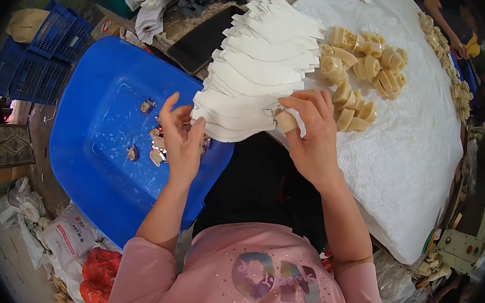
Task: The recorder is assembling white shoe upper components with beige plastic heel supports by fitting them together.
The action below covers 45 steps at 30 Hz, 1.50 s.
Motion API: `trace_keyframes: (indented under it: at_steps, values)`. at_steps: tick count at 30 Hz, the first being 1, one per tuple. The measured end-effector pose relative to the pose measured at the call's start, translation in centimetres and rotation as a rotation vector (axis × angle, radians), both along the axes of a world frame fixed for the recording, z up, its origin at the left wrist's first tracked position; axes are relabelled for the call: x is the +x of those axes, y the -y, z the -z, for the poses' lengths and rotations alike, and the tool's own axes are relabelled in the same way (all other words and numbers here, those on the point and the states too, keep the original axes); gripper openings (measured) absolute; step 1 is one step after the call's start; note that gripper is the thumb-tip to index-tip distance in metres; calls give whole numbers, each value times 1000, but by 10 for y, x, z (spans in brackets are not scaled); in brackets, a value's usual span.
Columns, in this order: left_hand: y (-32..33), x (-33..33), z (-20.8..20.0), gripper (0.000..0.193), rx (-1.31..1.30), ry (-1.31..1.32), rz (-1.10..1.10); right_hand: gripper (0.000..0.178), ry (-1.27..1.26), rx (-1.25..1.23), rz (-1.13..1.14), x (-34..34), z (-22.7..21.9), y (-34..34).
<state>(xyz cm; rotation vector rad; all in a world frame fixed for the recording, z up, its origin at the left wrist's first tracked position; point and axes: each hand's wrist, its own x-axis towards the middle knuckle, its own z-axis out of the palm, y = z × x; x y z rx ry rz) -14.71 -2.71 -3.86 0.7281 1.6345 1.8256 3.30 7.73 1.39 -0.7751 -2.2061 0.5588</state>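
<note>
A long fanned stack of thin white curved pieces [264, 67] lies in front of me, overlapping one another. My left hand [183, 140] is at the near left corner of the stack, over the blue tub, its fingers apart and its thumb tip close to the white edge. Whether that thumb touches the stack I cannot tell. My right hand [316, 135] pinches a small beige curved piece [285, 121] between thumb and fingers, at the stack's near right corner. Several glossy beige curved pieces [371, 59] sit in a loose cluster to the right of the stack.
A large blue tub [87, 178] on the left holds several small shiny metallic parts [158, 144]. White sheeting [403, 160] covers the surface on the right. A dark flat tray [200, 44] lies behind the tub. Blue crates [51, 34] stand far left; another person's arm [444, 22] shows far right.
</note>
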Motion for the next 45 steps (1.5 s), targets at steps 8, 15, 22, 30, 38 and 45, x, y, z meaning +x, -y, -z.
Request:
trace_keyframes:
  at_steps: [8,15,22,30,38,45]
  values:
    - [-40,-5,-45,37,-133,-1071,121,30,195,118,120,-25,-12,-48]
    - [-60,6,-44,34,40,-1208,238,34,311,272,163,-46,-13,-75]
    - [-65,8,-42,34,33,-1225,277,33,520,165,185,-72,-18,-73]
    - [-65,8,-40,34,13,-1233,265,24,345,13,16,-62,-8,-88]
    - [-63,9,-47,35,-25,-1251,300,18,-590,-649,-76,-15,-4,-69]
    - [-65,11,-46,37,-16,-1290,306,28,-214,130,236,-23,-12,-63]
